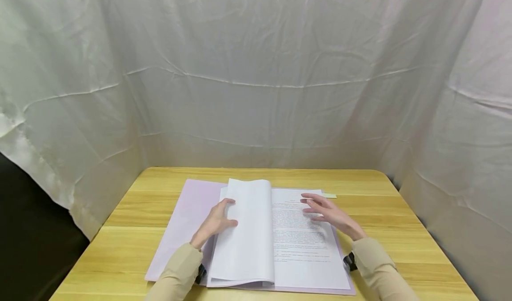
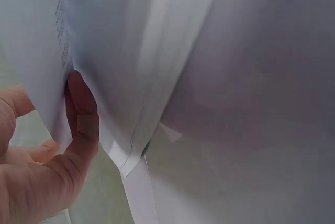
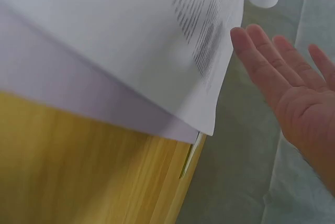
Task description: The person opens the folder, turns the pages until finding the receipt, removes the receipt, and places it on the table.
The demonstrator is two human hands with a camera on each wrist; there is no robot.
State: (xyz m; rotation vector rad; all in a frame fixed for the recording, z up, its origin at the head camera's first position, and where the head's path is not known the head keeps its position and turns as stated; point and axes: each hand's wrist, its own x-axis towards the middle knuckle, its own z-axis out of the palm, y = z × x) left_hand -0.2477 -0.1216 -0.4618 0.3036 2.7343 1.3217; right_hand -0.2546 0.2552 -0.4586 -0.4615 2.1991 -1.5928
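Observation:
A lilac folder (image 1: 190, 221) lies spread on the table with a stack of white paper in it. Curving over toward the left is a blank-faced sheet (image 1: 251, 234). My left hand (image 1: 216, 221) holds that sheet by its left edge; in the left wrist view, the paper (image 2: 36, 41) passes between the fingers (image 2: 84, 114). On the right side lies a printed page (image 1: 300, 254) full of small text. My right hand (image 1: 330, 214) hovers over its upper right part, fingers extended and apart, holding nothing, as the right wrist view also shows.
A pale yellow-green strip (image 1: 330, 196) sticks out beyond the folder's upper right edge. Beneath everything is a wood-grain table (image 1: 384, 230). Grey-white curtains (image 1: 256, 105) hang behind it and along both sides.

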